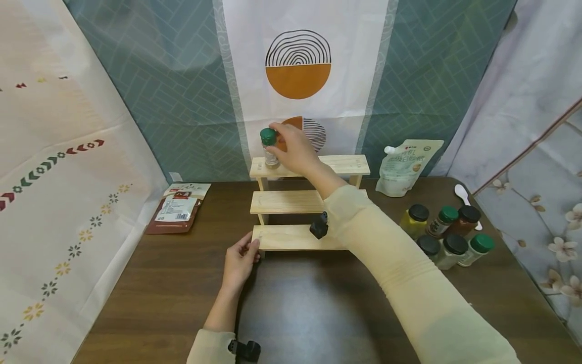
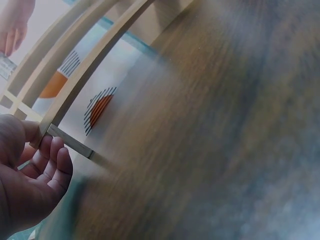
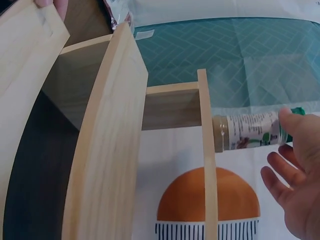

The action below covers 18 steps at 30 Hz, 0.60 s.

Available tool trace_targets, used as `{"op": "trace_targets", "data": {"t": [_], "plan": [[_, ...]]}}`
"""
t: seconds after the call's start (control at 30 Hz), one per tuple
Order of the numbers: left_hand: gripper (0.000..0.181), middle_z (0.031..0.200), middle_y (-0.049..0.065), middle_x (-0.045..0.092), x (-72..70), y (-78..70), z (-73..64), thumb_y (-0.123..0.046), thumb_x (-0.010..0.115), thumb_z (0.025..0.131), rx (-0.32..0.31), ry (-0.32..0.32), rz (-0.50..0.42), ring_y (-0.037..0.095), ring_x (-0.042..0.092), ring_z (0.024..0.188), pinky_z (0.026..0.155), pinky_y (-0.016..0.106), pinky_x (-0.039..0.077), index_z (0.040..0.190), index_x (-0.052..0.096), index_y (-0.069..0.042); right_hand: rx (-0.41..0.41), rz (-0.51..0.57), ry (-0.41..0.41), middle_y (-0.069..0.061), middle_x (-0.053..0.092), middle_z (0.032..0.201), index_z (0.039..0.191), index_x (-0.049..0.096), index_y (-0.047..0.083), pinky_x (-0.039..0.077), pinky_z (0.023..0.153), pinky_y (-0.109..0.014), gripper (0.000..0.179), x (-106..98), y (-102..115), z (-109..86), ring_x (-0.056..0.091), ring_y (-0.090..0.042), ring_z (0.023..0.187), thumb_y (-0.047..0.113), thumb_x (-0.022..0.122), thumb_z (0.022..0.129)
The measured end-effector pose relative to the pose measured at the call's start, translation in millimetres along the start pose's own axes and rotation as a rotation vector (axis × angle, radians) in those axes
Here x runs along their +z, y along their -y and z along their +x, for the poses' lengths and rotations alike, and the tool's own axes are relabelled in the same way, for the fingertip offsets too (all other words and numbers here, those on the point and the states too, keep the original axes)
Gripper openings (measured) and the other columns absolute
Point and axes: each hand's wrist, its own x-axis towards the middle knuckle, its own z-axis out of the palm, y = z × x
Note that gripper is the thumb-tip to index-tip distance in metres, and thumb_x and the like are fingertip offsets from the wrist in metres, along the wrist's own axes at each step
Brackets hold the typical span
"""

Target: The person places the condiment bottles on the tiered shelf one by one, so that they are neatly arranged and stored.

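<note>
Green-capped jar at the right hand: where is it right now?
In the head view, the green-capped jar is upright at the left end of the wooden rack's top shelf, held by the right hand.

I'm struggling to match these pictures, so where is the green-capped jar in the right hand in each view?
Head: green-capped jar, slightly left of centre, upper half.
Left wrist: apparently just a pale sliver of the jar at the left edge, upper part; cap not visible.
Right wrist: the jar lies sideways, right of centre.
Shared landmark: the three-tier wooden rack.
</note>
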Motion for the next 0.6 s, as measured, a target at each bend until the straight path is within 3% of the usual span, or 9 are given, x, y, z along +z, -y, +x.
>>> {"op": "trace_targets", "data": {"t": [0.1,0.23,0.37,0.6], "plan": [[0.040,0.093,0.028,0.064,1.5,13.9,6.0,-0.006,0.062,0.101,-0.001,-0.008,-0.009,0.020,0.064,0.070,0.062,0.023,0.058,0.137,0.055,0.012,-0.001,-0.004,0.012,-0.010,0.056,0.141,0.150,0.045,0.006,0.042,0.111,-0.036,0.064,-3,-4,-5.9,0.053,-0.027,0.129,0.029,0.072,0.096],[0.042,0.092,0.025,0.066,3.5,29.7,12.3,-0.011,0.063,0.101,0.002,-0.017,-0.010,0.015,0.063,0.069,0.062,0.021,0.057,0.138,0.057,0.007,0.014,0.022,0.011,-0.011,0.056,0.141,0.150,0.045,0.007,0.044,0.109,-0.036,0.064,-8,-11,-17.3,0.053,-0.025,0.128,0.031,0.071,0.097],[0.040,0.091,0.022,0.066,4.0,33.8,13.2,-0.012,0.064,0.101,0.012,-0.026,-0.010,0.014,0.063,0.068,0.062,0.021,0.057,0.138,0.059,0.004,0.027,0.051,-0.005,-0.011,0.060,0.131,0.148,0.047,0.007,0.049,0.101,-0.037,0.059,-15,-20,-31.2,0.057,-0.025,0.120,0.028,0.071,0.098],[0.040,0.089,0.016,0.066,4.0,35.0,14.0,-0.011,0.063,0.101,0.021,-0.032,-0.017,0.012,0.062,0.067,0.062,0.022,0.057,0.138,0.059,0.003,0.037,0.064,-0.039,-0.013,0.062,0.133,0.148,0.049,0.007,0.051,0.100,-0.041,0.055,-26,-37,-53.8,0.059,-0.026,0.121,0.025,0.069,0.099]]}}
